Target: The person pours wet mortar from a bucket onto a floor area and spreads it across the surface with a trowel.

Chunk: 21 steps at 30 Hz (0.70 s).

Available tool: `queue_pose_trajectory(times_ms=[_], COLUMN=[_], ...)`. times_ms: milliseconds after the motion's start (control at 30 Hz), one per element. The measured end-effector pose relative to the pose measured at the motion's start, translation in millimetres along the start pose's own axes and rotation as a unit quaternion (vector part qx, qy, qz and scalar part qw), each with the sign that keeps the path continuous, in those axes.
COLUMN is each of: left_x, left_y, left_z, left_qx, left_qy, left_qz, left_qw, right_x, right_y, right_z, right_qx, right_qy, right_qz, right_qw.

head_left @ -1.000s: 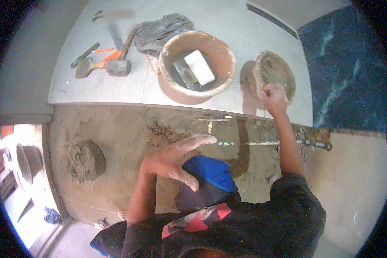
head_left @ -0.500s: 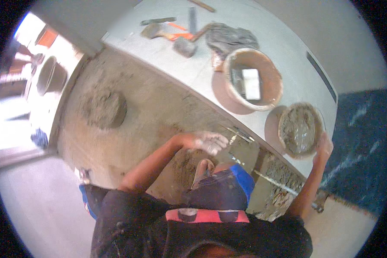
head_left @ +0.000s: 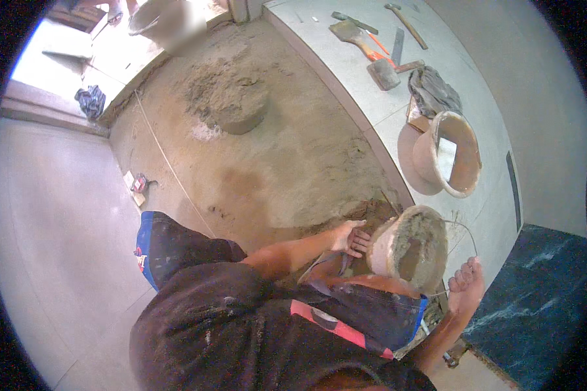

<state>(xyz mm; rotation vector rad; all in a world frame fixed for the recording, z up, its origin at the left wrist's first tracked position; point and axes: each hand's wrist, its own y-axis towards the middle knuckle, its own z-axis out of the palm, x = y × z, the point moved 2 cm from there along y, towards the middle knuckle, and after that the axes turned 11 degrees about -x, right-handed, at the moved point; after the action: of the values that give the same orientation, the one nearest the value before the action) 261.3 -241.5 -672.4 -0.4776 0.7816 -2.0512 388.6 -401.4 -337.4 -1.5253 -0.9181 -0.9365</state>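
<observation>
A mud-smeared bucket (head_left: 379, 251) of wet grey mortar (head_left: 416, 244) is tilted beside my knee, at the edge of the pale tiled step. My right hand (head_left: 466, 287) is closed around its thin wire handle (head_left: 468, 229), pulled out to the right. Against the bucket's left side, low down, my left hand (head_left: 351, 240) has its fingers curled onto the wall; their tips are partly hidden. Farther up the step lies a second bucket (head_left: 426, 159), tipped, with a white block-like piece (head_left: 444, 159) inside.
Beyond the buckets lie a grey cloth (head_left: 435, 91), a mallet (head_left: 383, 74), a brush (head_left: 349, 31) and a hammer (head_left: 407, 26). A mound of sandy mix (head_left: 231, 98) sits on the rough floor. A string line (head_left: 166, 156) crosses at left. Dark marbled tiles (head_left: 528, 293) are at right.
My right hand has gone from the mortar bucket's rim to its wire handle. My left hand has come to the bucket's side. The bucket has shifted toward me and tilted; the view has turned.
</observation>
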Motion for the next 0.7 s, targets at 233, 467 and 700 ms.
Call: queue_pose_trajectory(times_ms=[233, 467, 700], left_x=[-5.3, -101.0, -146.9], left_y=[-25.8, -89.3, -181.6], left_z=[11.4, -13.2, -50.0], left_qx=[0.134, 0.157, 0.109], left_qy=[-0.077, -0.079, -0.166], left_qz=[0.359, 0.455, 0.518], left_qw=[0.92, 0.873, 0.832], right_x=[-7.4, 32.1, 34.2], right_y=[-74.9, -128.0, -137.1], right_z=[117.2, 205.4, 278.4], right_qx=[0.203, 0.379, 0.412], right_qy=[-0.054, -0.049, -0.114], right_qz=[0.047, 0.051, -0.033], right_qw=[0.977, 0.923, 0.903])
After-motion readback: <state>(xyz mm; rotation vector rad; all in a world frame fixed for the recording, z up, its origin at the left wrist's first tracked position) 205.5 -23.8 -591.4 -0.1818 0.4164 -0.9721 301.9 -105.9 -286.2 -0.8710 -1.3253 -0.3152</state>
